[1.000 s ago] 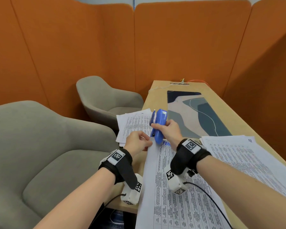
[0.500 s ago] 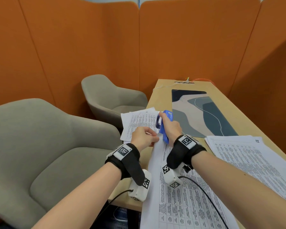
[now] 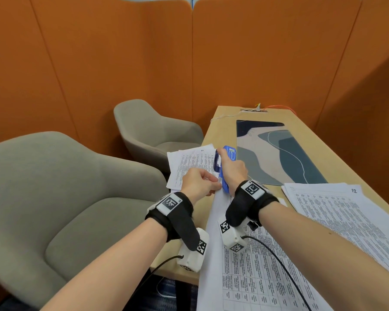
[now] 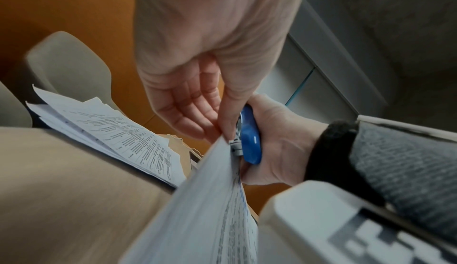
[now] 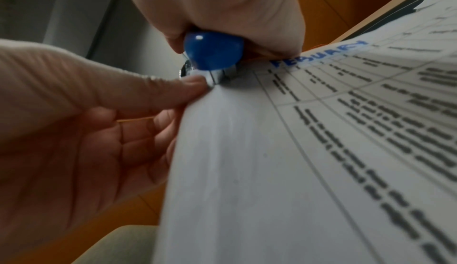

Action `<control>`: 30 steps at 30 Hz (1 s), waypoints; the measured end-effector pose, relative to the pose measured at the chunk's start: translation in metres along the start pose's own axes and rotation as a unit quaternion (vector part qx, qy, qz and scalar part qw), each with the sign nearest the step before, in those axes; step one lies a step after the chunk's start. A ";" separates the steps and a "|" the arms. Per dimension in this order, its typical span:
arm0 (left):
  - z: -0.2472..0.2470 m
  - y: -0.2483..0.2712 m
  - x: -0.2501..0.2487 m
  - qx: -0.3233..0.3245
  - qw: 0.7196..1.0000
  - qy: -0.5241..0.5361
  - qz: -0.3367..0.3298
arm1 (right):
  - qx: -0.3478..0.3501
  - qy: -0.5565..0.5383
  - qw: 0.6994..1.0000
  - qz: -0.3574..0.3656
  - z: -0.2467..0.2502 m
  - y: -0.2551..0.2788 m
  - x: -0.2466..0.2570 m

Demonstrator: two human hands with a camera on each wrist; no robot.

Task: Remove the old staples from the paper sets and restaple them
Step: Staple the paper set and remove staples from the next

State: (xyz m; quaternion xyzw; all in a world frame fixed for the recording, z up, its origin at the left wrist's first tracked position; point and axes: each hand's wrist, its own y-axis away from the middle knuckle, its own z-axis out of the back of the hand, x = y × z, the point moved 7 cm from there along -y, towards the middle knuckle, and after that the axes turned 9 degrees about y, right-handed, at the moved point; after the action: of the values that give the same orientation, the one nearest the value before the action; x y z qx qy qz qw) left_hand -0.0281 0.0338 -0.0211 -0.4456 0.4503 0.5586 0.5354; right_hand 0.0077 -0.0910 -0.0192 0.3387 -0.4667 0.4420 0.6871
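A blue stapler [image 3: 225,169] is gripped in my right hand [image 3: 233,170], held upright with its rear end [image 5: 213,50] down on the top left corner of a paper set [image 3: 252,265]. The metal tab at that end [image 5: 217,75] touches the corner. My left hand [image 3: 199,181] pinches that same corner [image 4: 223,139] between thumb [image 5: 153,90] and fingers, lifting it off the wooden table [image 3: 337,153]. The set's top page is a printed table with a blue heading [image 5: 319,56].
A second paper stack [image 3: 191,164] lies at the table's left edge beyond my hands. A third stack [image 3: 346,212] lies on the right. A patterned desk mat [image 3: 276,151] covers the middle. Two grey armchairs [image 3: 54,198] stand left of the table. Orange partitions enclose the booth.
My right hand has turned the stapler more upright and pressed its rear end closer onto the pinched corner. My left hand keeps its pinch. The head view has drifted slightly.
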 end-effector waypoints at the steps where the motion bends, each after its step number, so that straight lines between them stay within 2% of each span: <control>1: -0.001 0.001 0.000 0.006 1.000 -0.001 0.001 | -0.003 0.003 1.000 0.003 0.001 0.000 0.000; 3: -0.005 0.003 0.004 0.031 0.999 0.016 0.018 | -0.010 0.005 1.000 0.011 0.003 0.001 0.000; 6: -0.017 0.010 0.010 0.121 0.988 0.065 0.069 | -0.014 0.010 0.999 0.031 0.004 0.002 0.003; 8: -0.018 0.011 0.009 0.153 0.986 0.027 0.054 | -0.013 0.016 0.999 0.041 0.005 0.004 0.005; 15: -0.017 0.012 0.003 0.115 0.989 -0.084 -0.027 | -0.024 0.025 0.997 0.071 0.008 0.009 0.012; 19: -0.014 0.012 -0.003 0.073 0.981 -0.164 -0.076 | -0.042 0.004 0.997 0.059 0.010 0.011 0.012; 21: -0.014 0.010 -0.001 0.085 0.981 -0.158 -0.068 | -0.044 0.004 0.997 0.055 0.008 0.009 0.009; 24: -0.014 0.011 0.007 0.110 0.985 -0.130 -0.014 | -0.030 -0.014 0.999 0.039 0.005 0.007 0.007; 27: -0.011 0.008 0.008 0.052 0.989 -0.138 -0.018 | -0.034 -0.123 0.992 -0.011 0.020 0.006 0.010; 30: -0.015 0.008 0.010 0.020 0.996 -0.082 -0.038 | -0.009 -0.291 0.956 -0.021 0.051 -0.003 0.022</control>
State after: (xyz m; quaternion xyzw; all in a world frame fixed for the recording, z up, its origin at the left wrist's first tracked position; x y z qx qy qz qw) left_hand -0.0359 0.0208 -0.0339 -0.4043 0.3989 0.5631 0.6003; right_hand -0.0032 -0.1306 0.0180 0.4560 -0.6434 0.3051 0.5339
